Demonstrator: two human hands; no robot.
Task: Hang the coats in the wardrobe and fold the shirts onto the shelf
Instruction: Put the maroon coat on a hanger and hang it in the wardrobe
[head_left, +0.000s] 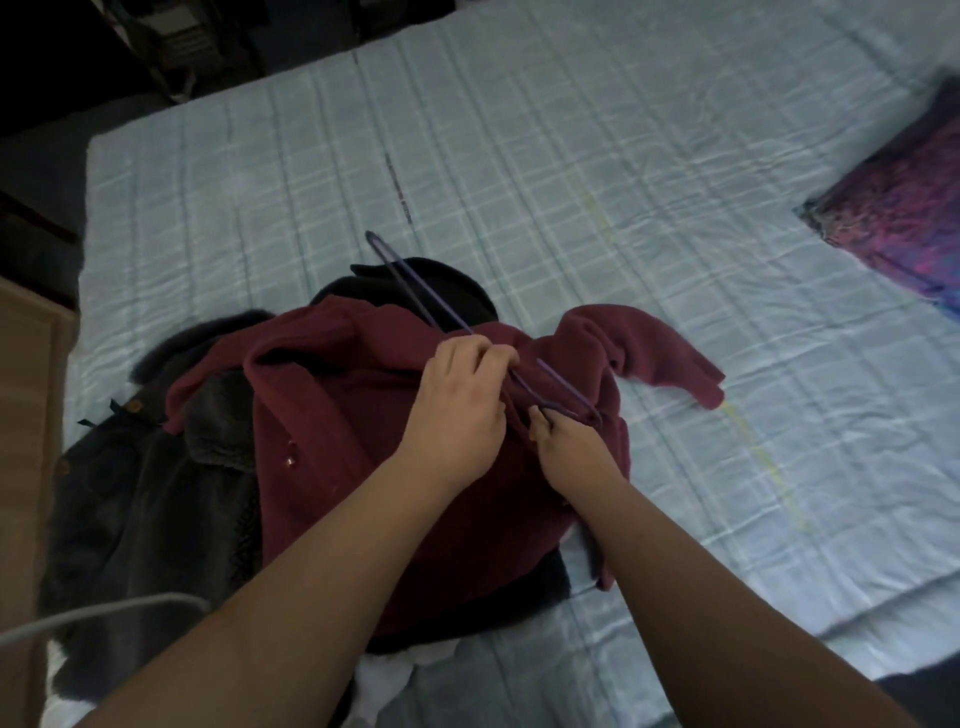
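A dark red coat (363, 467) lies on top of a pile of clothes on the bed. Across it lies a thin purple hanger (415, 291), one end sticking out over the bed, the other end down by the coat's collar. My left hand (457, 410) pinches the coat's fabric beside the hanger's arm. My right hand (566, 441) grips the hanger's near end, its fingers curled under the fabric. One red sleeve (665, 353) trails to the right.
Under the red coat are a dark grey coat with brown buttons (130, 493), a black garment (447, 280) and some white cloth (405, 670). The bed (571, 182) has a pale blue checked cover. A purple patterned pillow (904, 208) is at the right. Wooden furniture (26, 415) stands at the left.
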